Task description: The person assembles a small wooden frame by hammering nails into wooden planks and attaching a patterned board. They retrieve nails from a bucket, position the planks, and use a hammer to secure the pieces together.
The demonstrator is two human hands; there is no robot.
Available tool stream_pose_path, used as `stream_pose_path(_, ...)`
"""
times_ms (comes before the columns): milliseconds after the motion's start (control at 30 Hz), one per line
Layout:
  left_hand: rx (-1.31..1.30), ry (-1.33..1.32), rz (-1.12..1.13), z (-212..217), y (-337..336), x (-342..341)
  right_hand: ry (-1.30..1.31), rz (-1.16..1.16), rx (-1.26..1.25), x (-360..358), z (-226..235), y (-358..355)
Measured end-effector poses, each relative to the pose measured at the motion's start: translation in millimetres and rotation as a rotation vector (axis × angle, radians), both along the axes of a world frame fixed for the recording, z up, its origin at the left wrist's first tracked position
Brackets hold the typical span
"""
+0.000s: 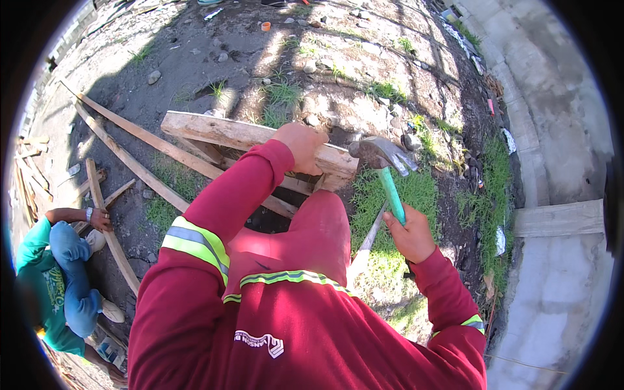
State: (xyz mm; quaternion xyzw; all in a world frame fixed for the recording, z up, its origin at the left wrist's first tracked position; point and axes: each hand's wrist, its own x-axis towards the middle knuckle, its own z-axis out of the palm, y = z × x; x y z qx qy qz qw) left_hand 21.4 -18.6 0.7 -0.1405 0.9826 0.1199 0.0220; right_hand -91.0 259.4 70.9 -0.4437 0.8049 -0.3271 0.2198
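My left hand (300, 147) presses down on a thick pale wooden plank (227, 133) that lies across my raised knee, gripping it near its right end. A claw hammer (386, 164) with a steel head and green handle is held in my right hand (409, 233), its head close to the plank's right end. Both arms wear red sleeves with yellow reflective bands.
Thin wooden slats (130, 162) lie crossed on dark dirt at left. Another person (62, 279) in a green shirt and blue trousers crouches at lower left, a hand on a slat. Grass patches, stones and litter surround me. A concrete kerb (559, 218) runs along the right.
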Motion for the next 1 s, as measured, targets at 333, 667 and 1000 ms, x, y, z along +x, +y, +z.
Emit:
stream_pose_path(333, 0.027, 0.002, -0.034, -1, -4, 1, -0.191, 0.244, -1.358, 16, 105, -26)
stream_pose_path(667, 0.002, 0.039, -0.033, -3, -4, 1, -0.268, -0.001, -0.728, -30, 71, 20)
stream_pose_path(1000, -0.012, 0.002, -0.03, -2, -3, 1, 0.08, 0.034, 0.084, 14, 0, -7)
